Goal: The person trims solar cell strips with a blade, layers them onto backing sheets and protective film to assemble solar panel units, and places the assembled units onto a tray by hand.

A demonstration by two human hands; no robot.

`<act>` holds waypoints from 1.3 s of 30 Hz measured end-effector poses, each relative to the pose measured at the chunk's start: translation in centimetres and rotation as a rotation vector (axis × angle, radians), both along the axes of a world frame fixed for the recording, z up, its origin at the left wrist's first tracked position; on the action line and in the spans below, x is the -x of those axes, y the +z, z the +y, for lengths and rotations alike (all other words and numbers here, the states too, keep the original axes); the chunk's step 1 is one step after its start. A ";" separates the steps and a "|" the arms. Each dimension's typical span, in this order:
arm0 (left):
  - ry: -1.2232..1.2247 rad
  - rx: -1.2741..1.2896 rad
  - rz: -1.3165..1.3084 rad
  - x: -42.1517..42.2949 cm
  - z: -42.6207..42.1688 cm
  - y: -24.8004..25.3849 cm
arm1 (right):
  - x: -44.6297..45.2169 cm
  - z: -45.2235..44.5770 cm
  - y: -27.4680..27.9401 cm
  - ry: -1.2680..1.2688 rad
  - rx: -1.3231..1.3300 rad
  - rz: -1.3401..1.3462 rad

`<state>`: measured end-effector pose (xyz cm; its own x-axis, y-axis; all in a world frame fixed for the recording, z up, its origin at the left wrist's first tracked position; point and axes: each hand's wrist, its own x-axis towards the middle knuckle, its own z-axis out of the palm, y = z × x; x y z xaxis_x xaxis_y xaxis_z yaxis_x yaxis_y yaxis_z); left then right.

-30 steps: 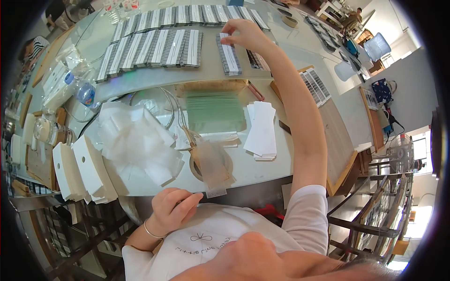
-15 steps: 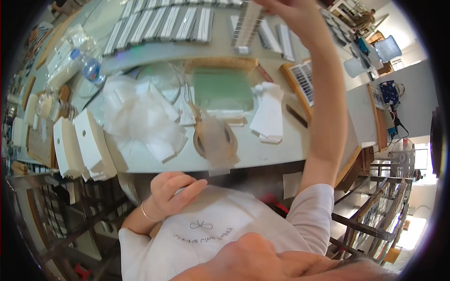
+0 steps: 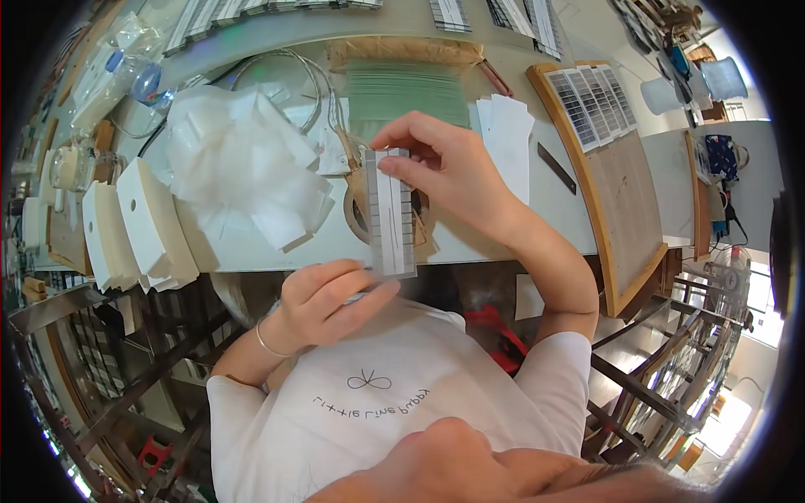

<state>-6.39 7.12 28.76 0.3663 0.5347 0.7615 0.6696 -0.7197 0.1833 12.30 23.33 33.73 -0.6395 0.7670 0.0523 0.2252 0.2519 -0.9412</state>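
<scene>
A gridded strip (image 3: 391,218) with a white band down its middle hangs upright over the table's front edge, its top end pinched by my right hand (image 3: 440,163). At its lower end is my left hand (image 3: 331,303), fingers bent and slightly blurred; whether they touch the strip I cannot tell. Behind the strip lies a roll of tape (image 3: 355,220), partly covered. Just beyond my right hand is a stack of green sheets (image 3: 407,96). White paper strips (image 3: 506,138) lie to its right.
Crumpled white sheets (image 3: 239,163) and white curved blocks (image 3: 155,222) are on the left, with a bottle (image 3: 142,77) behind them. A wood-framed board (image 3: 616,180) lies at the right, beside a dark flat bar (image 3: 556,168). More gridded strips (image 3: 268,10) line the far side.
My right hand has lifted a gridded strip from the far row and brought it close to my body. My left hand has moved slightly right, near the strip's lower end. The view has tilted down.
</scene>
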 end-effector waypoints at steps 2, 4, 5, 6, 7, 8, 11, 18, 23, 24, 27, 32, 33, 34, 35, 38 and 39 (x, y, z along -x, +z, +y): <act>0.013 0.001 -0.008 -0.3 0.6 -0.2 | 0.1 0.1 -0.2 0.007 -0.032 0.021; 0.026 0.001 -0.015 -0.4 0.9 -0.7 | 0.1 0.2 -0.1 0.018 -0.085 -0.020; 0.014 -0.007 -0.019 -0.4 1.0 -1.0 | 0.0 0.3 -0.4 0.018 -0.084 -0.019; 0.002 -0.015 -0.023 -0.4 1.1 -1.3 | -0.1 0.5 -0.9 0.002 -0.299 -0.016; 0.002 -0.014 -0.023 -0.4 1.1 -1.3 | -0.3 0.7 -1.3 -0.012 -0.514 -0.014; -0.008 -0.003 -0.024 -0.3 1.1 -1.3 | -0.5 0.7 -1.4 -0.011 -0.513 -0.015; -0.008 0.000 -0.026 -0.4 1.1 -1.5 | -0.9 0.3 -1.7 -0.047 -0.543 -0.085; -0.002 -0.015 -0.015 -0.4 1.1 -1.6 | -0.9 0.1 -2.2 -0.014 -0.315 -0.092; -0.006 -0.004 -0.011 -0.3 1.0 -1.5 | -0.9 0.0 -2.1 -0.016 -0.300 -0.074; -0.007 -0.001 -0.011 -0.3 0.9 -1.5 | -1.0 0.0 -2.1 -0.006 -0.310 -0.101; 0.000 -0.001 -0.006 -0.4 0.8 -1.6 | -1.0 -0.1 -1.5 -0.031 -0.343 -0.121; 0.002 -0.029 -0.011 -0.5 0.9 -1.9 | -4.3 1.4 2.1 -0.270 -0.679 -0.195; 0.001 -0.039 -0.019 -0.5 0.9 -1.9 | -5.8 1.9 2.5 -0.353 -0.719 -0.327; 0.001 -0.041 -0.019 -0.5 0.9 -1.9 | -7.0 2.3 2.8 -0.438 -0.758 -0.459; 0.001 -0.040 -0.013 -0.5 0.9 -1.8 | -8.0 2.8 2.6 -0.439 -0.761 -0.459; -0.002 -0.039 0.000 -0.4 0.8 -1.7 | -10.2 4.2 0.3 -0.405 -0.786 -0.687; -0.001 -0.034 0.010 -0.4 0.8 -1.7 | -10.4 4.3 -0.4 -0.407 -0.788 -0.688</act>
<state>-5.95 7.89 27.09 0.3745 0.5078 0.7758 0.6702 -0.7264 0.1519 22.68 27.67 33.34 -0.4287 0.8340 0.3475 0.8368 0.5115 -0.1954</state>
